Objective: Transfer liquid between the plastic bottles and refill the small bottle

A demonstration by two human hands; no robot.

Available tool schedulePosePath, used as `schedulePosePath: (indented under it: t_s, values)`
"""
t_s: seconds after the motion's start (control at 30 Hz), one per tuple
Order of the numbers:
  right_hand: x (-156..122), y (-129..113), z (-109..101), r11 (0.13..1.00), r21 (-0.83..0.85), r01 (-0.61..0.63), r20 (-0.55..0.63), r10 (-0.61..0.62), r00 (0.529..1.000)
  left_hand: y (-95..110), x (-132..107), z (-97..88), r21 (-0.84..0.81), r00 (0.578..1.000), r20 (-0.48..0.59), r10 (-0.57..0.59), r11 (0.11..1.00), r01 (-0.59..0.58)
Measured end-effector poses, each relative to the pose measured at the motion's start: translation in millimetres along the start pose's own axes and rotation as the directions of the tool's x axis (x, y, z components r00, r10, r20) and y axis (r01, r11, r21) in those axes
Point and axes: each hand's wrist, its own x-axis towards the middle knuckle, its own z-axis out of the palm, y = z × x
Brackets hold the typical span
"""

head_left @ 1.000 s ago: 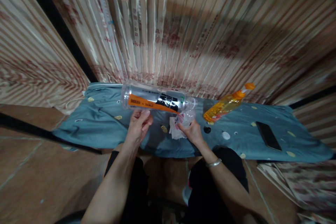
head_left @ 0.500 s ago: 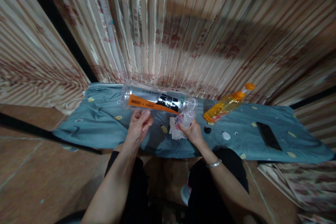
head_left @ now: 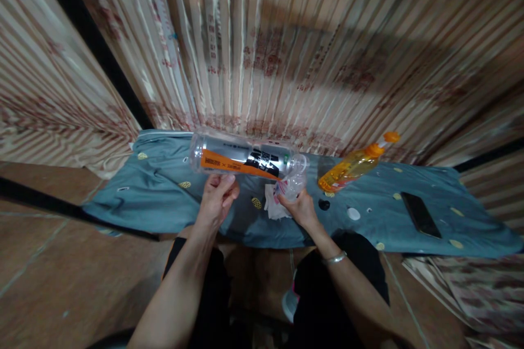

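A large clear plastic bottle [head_left: 241, 156] with a silver, black and orange label lies sideways above the cloth, its neck end to the right. My left hand [head_left: 216, 197] is closed at its lower edge, thumb against the plastic, fingers curled and partly hidden. My right hand [head_left: 302, 208] is wrapped round a small clear bottle [head_left: 293, 184] with pinkish-red marks, held close to upright. The two bottles' necks meet or overlap; their exact contact is unclear. A white tissue [head_left: 273, 204] lies just left of my right hand.
On the blue-green cloth [head_left: 164, 202] stands a yellow pump bottle [head_left: 347, 170]. Before it lie a black cap [head_left: 324, 205] and a white cap [head_left: 353, 214]; a phone [head_left: 420, 214] rests farther right. Striped curtains [head_left: 254, 54] and a dark pole [head_left: 94, 38] border the surface.
Both hands and bottles keep nearly the same position. The whole view has shifted very slightly.
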Motion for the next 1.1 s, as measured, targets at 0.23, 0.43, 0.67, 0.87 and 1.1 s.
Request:
schedulePosePath:
  t_s: [0.23,0.43,0.67,0.87,1.1]
  values:
    - [0.7,2.4,-0.1,0.999,-0.032,0.040,0.013,-0.040,0.999,1.5,-0.7,0.1,-0.016,1.000,-0.005,-0.005,1.000,0.005]
    - [-0.3,2.4,-0.7,1.000,0.000,0.029,0.009,-0.029,1.000,-1.4,-0.2,-4.0,-0.010,1.000,0.022,0.007,1.000,-0.007]
    - [-2.1,0.2,-0.3,1.000,0.016,0.004,0.026,-0.004,1.000,0.0,0.6,-2.4,0.006,0.999,0.028,0.038,0.999,-0.038]
    - [-3.4,-2.6,-0.2,1.000,0.018,-0.002,0.015,0.002,1.000,0.9,-0.3,-2.4,0.040,1.000,0.026,0.015,0.999,-0.016]
    - [-4.0,-2.2,0.7,0.999,0.047,-0.024,0.004,0.024,1.000,-0.1,0.2,-3.3,0.040,1.000,0.016,0.017,0.999,-0.018]
